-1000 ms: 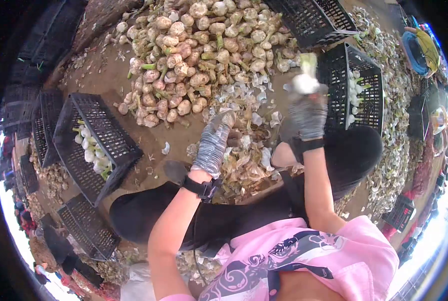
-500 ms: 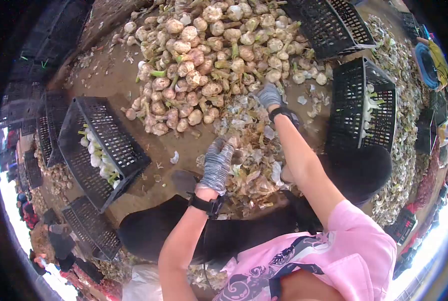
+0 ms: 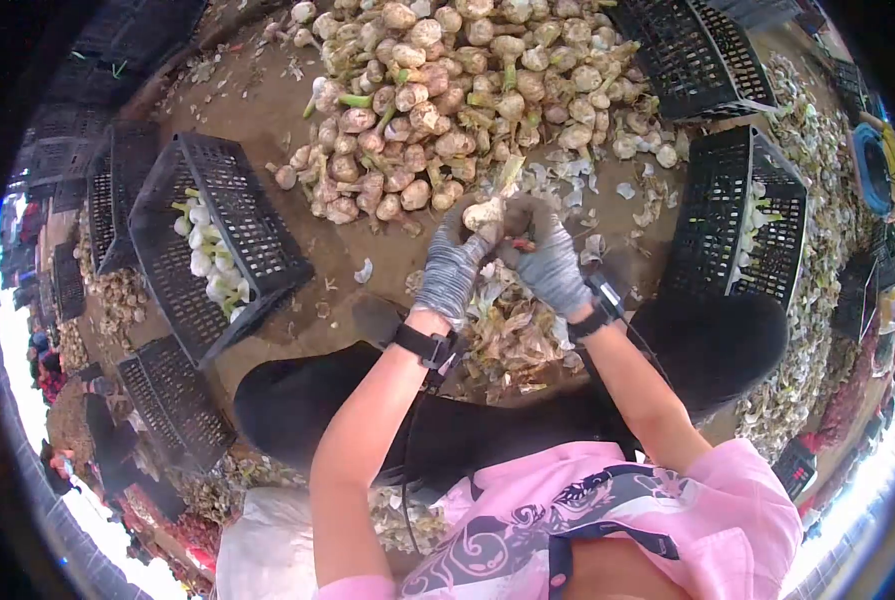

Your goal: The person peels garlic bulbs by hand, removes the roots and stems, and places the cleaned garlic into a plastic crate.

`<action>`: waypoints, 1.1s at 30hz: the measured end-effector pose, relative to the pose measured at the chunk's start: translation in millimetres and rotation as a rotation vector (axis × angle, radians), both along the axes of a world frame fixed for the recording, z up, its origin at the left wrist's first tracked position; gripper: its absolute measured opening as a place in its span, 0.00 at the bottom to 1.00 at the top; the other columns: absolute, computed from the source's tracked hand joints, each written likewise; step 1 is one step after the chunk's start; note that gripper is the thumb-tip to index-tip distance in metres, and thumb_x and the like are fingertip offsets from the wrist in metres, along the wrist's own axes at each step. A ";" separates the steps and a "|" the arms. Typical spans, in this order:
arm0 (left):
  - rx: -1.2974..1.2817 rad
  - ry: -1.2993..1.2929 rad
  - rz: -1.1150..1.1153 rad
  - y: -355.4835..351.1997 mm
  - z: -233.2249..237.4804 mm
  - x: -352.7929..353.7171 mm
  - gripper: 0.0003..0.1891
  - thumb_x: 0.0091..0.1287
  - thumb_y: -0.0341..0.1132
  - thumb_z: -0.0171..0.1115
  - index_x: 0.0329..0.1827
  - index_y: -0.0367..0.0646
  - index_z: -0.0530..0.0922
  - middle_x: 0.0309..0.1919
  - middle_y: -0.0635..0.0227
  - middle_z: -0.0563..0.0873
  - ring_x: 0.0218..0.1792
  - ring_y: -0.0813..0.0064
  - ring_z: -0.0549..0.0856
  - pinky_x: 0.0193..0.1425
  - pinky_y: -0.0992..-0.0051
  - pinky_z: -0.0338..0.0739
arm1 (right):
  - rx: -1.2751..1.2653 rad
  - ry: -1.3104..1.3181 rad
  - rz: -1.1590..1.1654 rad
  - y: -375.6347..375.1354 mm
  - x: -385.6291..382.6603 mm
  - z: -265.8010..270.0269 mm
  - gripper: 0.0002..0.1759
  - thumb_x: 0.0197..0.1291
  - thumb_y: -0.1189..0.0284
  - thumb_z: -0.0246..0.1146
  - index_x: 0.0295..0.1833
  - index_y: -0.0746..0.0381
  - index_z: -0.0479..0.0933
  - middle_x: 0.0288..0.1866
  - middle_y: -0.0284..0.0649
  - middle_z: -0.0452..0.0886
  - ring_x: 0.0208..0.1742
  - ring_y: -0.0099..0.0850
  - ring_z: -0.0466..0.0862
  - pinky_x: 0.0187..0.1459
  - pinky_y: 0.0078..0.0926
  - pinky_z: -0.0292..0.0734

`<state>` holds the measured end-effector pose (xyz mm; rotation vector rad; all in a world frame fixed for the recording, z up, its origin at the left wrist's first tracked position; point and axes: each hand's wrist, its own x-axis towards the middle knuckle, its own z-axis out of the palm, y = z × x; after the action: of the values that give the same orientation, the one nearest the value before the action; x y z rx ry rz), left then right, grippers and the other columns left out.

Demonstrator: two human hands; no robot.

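In front of my knees, both gloved hands are close together over the papery skins. My left hand [image 3: 451, 268] is closed around a garlic bulb [image 3: 481, 216], whose pale cut stem [image 3: 510, 174] points up and away. My right hand [image 3: 547, 256] is curled beside the bulb, with its fingers near the stem. A small red object [image 3: 523, 244] shows at its fingers; the rest of that object is hidden. Just beyond the hands lies a large pile of unpeeled garlic [image 3: 427, 110]. Loose garlic skins [image 3: 512, 335] are heaped below them.
A black crate [image 3: 267, 240] with cleaned white garlic stands on the left. Another crate [image 3: 702, 220] holding garlic is on the right, with a further crate [image 3: 682, 55] behind it. Skins [image 3: 802, 250] cover the ground at far right.
My right hand has come back from the pile's edge to meet my left hand, which has moved up and forward. A garlic bulb now shows in my left hand.
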<state>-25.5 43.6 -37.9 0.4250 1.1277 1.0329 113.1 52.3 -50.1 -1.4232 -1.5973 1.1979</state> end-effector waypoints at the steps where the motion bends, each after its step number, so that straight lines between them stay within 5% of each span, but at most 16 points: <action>1: 0.053 -0.053 0.039 1.3 1.6 0.5 0.28 0.58 0.25 0.60 0.62 0.38 0.62 0.49 0.64 0.75 0.47 0.76 0.76 0.49 0.79 0.74 | 0.009 0.001 -0.004 2.7 4.6 10.0 0.29 0.46 0.71 0.65 0.54 0.66 0.65 0.42 0.39 0.75 0.39 0.29 0.76 0.39 0.24 0.74; 3: 0.148 0.001 0.009 2.2 16.8 1.6 0.28 0.58 0.24 0.61 0.62 0.38 0.62 0.49 0.65 0.75 0.47 0.76 0.76 0.50 0.79 0.74 | -0.273 0.623 0.010 8.7 21.5 27.0 0.26 0.50 0.68 0.64 0.54 0.65 0.66 0.41 0.35 0.75 0.39 0.24 0.76 0.39 0.20 0.74; 6: 0.280 0.050 -0.048 -0.9 22.4 6.3 0.29 0.56 0.22 0.62 0.61 0.37 0.62 0.50 0.65 0.74 0.49 0.76 0.75 0.52 0.78 0.73 | -0.492 0.565 -0.128 13.5 27.8 43.7 0.23 0.53 0.67 0.63 0.52 0.66 0.68 0.40 0.33 0.75 0.40 0.21 0.75 0.41 0.20 0.73; 7: 0.326 0.057 -0.054 -2.1 24.7 8.9 0.29 0.55 0.22 0.62 0.61 0.37 0.62 0.50 0.65 0.74 0.49 0.75 0.75 0.53 0.78 0.72 | -0.313 0.393 -0.037 16.3 28.8 39.9 0.22 0.55 0.66 0.63 0.51 0.66 0.70 0.39 0.33 0.76 0.40 0.20 0.75 0.43 0.19 0.72; 16: 0.376 0.002 -0.089 -7.4 48.8 5.1 0.30 0.54 0.23 0.64 0.61 0.37 0.63 0.52 0.64 0.74 0.50 0.74 0.76 0.53 0.75 0.74 | -0.168 0.359 -0.020 15.5 32.6 55.2 0.15 0.55 0.68 0.63 0.43 0.68 0.75 0.36 0.35 0.80 0.37 0.21 0.75 0.43 0.21 0.72; 18: 0.343 0.026 -0.142 -8.9 51.6 4.5 0.30 0.53 0.36 0.68 0.59 0.40 0.67 0.50 0.66 0.75 0.49 0.76 0.76 0.51 0.76 0.74 | -0.214 0.298 -0.018 13.6 36.1 58.8 0.15 0.54 0.68 0.63 0.43 0.68 0.76 0.35 0.35 0.80 0.35 0.20 0.75 0.41 0.21 0.72; 20: 0.267 -0.084 -0.121 -10.3 50.8 4.5 0.29 0.54 0.37 0.67 0.59 0.40 0.67 0.50 0.66 0.75 0.48 0.75 0.76 0.49 0.75 0.75 | -0.254 0.269 0.006 12.3 40.0 63.0 0.15 0.53 0.68 0.63 0.42 0.69 0.77 0.33 0.35 0.80 0.35 0.20 0.76 0.40 0.20 0.72; 24: 0.073 -0.519 -0.189 -6.3 43.2 0.8 0.26 0.57 0.38 0.64 0.58 0.40 0.68 0.48 0.65 0.77 0.45 0.74 0.78 0.45 0.73 0.79 | -0.370 0.381 0.054 9.1 50.9 59.8 0.19 0.54 0.67 0.62 0.46 0.69 0.74 0.38 0.36 0.79 0.37 0.20 0.77 0.41 0.19 0.73; 30: 0.170 -0.250 -0.093 -11.4 53.1 4.4 0.26 0.56 0.40 0.64 0.56 0.39 0.70 0.45 0.68 0.79 0.43 0.76 0.79 0.41 0.76 0.78 | -0.157 0.493 -0.036 5.8 31.7 57.2 0.17 0.56 0.68 0.62 0.47 0.67 0.72 0.43 0.35 0.78 0.43 0.21 0.76 0.45 0.20 0.73; 33: 0.174 -0.341 -0.150 -10.8 45.3 -0.3 0.21 0.62 0.39 0.59 0.56 0.42 0.70 0.45 0.69 0.78 0.41 0.80 0.79 0.39 0.79 0.76 | -0.235 0.551 -0.028 6.6 36.9 55.8 0.16 0.56 0.70 0.62 0.47 0.66 0.73 0.42 0.35 0.78 0.43 0.21 0.76 0.45 0.20 0.74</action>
<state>-25.8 32.8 7.4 0.4444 0.6949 1.0289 150.0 58.9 5.8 -1.1081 -1.0792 1.6295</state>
